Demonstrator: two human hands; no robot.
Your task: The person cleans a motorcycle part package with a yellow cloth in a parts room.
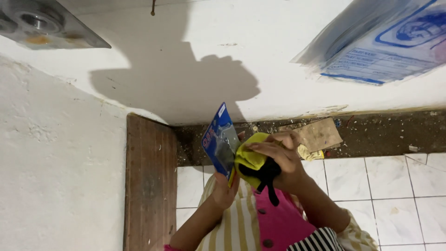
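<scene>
My left hand holds a blue blister pack upright from below; the pack has a clear plastic front with a dark item inside. My right hand grips a yellow cloth with a black strap hanging from it, and presses the cloth against the pack's clear front. Both hands are in front of my striped and pink clothing.
A white wall runs on the left and behind. A brown wooden board stands by the corner. White floor tiles meet a dirty strip with a cardboard scrap. Printed plastic sheets hang at the upper right.
</scene>
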